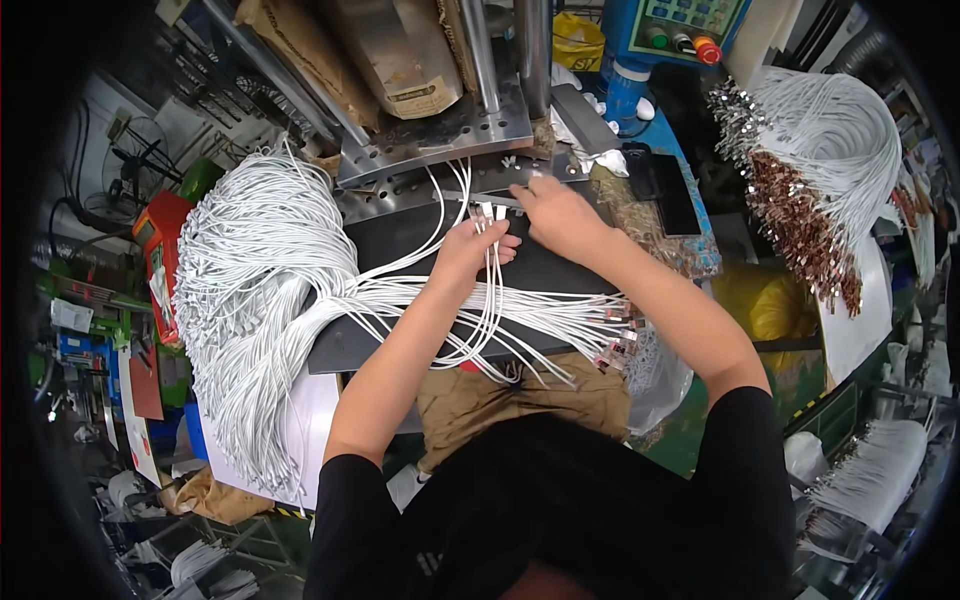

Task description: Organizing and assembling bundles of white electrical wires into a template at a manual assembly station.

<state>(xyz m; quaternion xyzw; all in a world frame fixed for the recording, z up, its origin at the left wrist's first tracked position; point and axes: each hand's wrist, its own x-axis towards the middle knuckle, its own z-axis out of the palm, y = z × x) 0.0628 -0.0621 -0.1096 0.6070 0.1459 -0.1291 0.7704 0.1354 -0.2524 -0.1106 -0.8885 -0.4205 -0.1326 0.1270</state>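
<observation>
Gripping white cables (491, 285) before the press (435, 146) in our curled left hand (466, 252), we should keep their tips aligned; our right hand (563, 217) (fingers bent, hold unclear) is beside them.

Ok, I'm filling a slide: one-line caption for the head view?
Left hand holds white cables, right hand by the machine; a big bundle lies at left.

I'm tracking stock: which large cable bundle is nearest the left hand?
The left bundle, its cables fanning across the black surface beneath the left hand; the upper right bundle with coppery ends lies farther.
</observation>
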